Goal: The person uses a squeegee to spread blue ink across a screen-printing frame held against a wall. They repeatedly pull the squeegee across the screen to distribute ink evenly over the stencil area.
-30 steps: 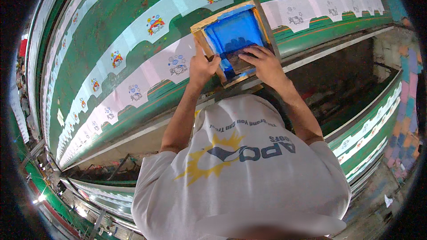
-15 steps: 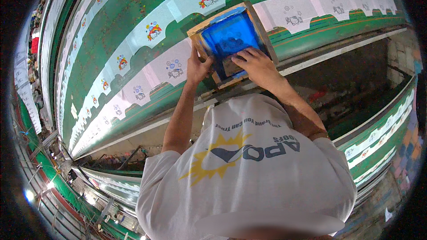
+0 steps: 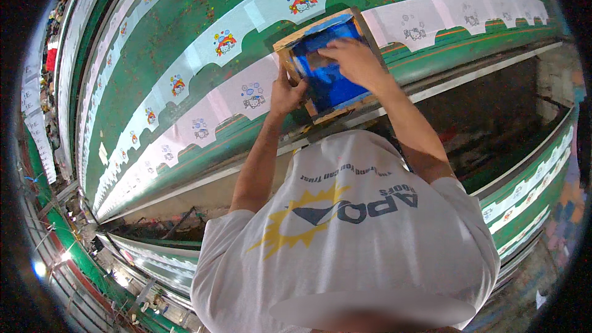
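Observation:
A wooden screen-printing frame (image 3: 283, 41) lies tilted on the green table, over the near row of pale fabric pieces. Wet blue ink covers its mesh (image 3: 345, 90). My left hand (image 3: 287, 94) grips the frame's left side, thumb and fingers closed around the wood. Inside the frame, toward its far end, my right hand (image 3: 356, 61) is closed on a brownish squeegee (image 3: 316, 60) that presses against the mesh. Part of the squeegee is hidden by my fingers. Left of the frame, a fabric piece (image 3: 253, 95) carries a blue and dark outline print.
A farther row of fabric pieces (image 3: 300, 3) bears multicoloured prints. The green table (image 3: 203, 9) is speckled with paint. Along its near edge runs a metal rail (image 3: 487, 65), with a dark gap (image 3: 481, 123) below. Another printed table (image 3: 524, 191) stands at the right.
My right hand has moved with the squeegee from the frame's near end toward its far end, leaving blue ink behind it. My left hand still holds the frame's left side.

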A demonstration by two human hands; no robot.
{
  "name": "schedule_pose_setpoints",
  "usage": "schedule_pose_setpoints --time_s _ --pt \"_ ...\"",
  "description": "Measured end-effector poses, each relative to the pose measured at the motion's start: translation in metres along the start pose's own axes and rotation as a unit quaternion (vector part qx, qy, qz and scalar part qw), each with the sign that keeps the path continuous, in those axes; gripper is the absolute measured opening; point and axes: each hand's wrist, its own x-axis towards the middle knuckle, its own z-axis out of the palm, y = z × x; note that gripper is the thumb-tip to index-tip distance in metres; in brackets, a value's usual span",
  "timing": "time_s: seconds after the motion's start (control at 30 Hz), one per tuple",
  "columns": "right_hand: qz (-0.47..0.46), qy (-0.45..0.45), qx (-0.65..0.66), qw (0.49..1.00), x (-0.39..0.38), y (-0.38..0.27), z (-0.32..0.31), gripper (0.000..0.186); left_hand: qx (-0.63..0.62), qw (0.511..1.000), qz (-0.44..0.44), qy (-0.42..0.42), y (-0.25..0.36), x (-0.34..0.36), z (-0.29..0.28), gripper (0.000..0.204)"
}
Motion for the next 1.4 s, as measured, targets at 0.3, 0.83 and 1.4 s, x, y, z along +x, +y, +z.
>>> schedule_pose_setpoints --time_s 0.3,0.83,1.4 --pt "0.034 -0.191 0.066 0.979 -0.037 -0.01 -0.022 0.05 -0.005 1.0 -0.011 -0.01 0.008 -0.002 0.0 0.101" --pt "0.094 -0.053 0.02 0.994 -0.056 -0.032 0.009 0.052 0.056 0.995 0.079 0.038 -0.001 0.001 0.005 0.114" --pt "0.005 0.058 0.002 0.998 -0.111 0.051 -0.046 0.058 -0.028 0.988 0.137 0.061 0.05 0.013 0.09 0.083"
